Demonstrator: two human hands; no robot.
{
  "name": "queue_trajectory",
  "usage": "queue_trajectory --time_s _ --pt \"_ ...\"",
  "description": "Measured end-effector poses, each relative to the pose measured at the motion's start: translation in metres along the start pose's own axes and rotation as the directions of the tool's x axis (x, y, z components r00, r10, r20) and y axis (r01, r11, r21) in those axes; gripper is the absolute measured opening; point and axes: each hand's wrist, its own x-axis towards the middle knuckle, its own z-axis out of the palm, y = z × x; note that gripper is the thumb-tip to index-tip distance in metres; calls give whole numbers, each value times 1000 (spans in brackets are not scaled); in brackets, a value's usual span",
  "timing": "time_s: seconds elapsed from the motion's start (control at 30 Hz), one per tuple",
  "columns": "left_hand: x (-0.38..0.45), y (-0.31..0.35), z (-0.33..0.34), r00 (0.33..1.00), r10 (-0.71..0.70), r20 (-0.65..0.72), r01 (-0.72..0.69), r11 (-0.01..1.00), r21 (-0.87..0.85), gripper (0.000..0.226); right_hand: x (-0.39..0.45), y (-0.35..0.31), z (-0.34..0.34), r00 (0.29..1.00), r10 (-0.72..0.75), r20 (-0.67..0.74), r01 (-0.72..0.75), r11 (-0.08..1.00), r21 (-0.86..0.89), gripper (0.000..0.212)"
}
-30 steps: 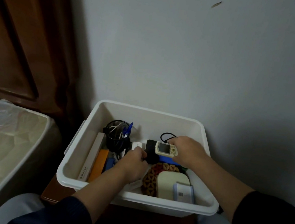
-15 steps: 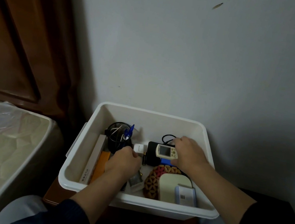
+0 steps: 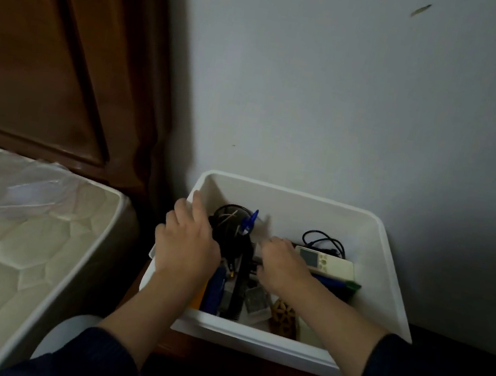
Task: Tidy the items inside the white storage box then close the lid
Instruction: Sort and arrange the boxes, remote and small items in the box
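While open, white storage box (image 3: 391, 249), 2 hands inside

An open white storage box (image 3: 327, 203) with no lid on sits against the wall. Inside: a black mesh pen cup (image 3: 230, 223) near its back-left corner, a cream remote (image 3: 325, 264) toward its right side.

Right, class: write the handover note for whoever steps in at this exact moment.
Left hand: fingers straight, at the box's left side against the black pen cup.
Right hand: in mid-box, fingers hidden, grip unclear; a blurred pale thing sits just above it.
Box: open, on a wooden stand by the wall. The remote and the cable lie at the back right.
Done: nothing I can confirm.
Left: finish tidying, find the lid (not in view), close it.
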Motion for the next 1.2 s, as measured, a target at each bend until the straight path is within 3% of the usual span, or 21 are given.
queue_trajectory --time_s 0.3,0.63,0.77,0.87,0.93,0.97,1.03,1.07,1.13,1.2 --pt "1 1 0 998 -1 56 -3 998 67 90 36 -6 12 989 12 151 18 980 -199 27" --pt "1 1 1 997 -16 79 11 998 62 91 46 -1 -4 992 50 119 -31 987 -156 32" --pt "2 1 2 998 -11 67 7 998 65 91 41 13 -22 995 76 64 -75 997 -19 54" --pt "2 2 1 998 -11 67 6 998 66 91 37 24 -36 989 145 30 -148 948 283 55" --pt "1 2 0 997 -9 70 4 998 68 91 37 29 -45 975 212 63 -211 804 557 35" --pt "1 3 0 998 -8 70 3 997 72 91 36 30 -49 964 238 118 -253 683 686 27" --pt "1 2 -1 998 -6 66 1 997 77 91 37 29 -52 943 236 234 -318 437 841 23" --pt "1 2 -1 998 -6 62 2 997 77 91 37 28 -52 940 217 262 -328 370 870 24" --pt "1 3 -2 998 -9 61 4 997 73 91 39 28 -47 944 207 259 -321 380 868 27" --pt "0 3 -2 998 -10 63 6 998 68 91 43 29 -38 956 230 184 -285 565 775 28"
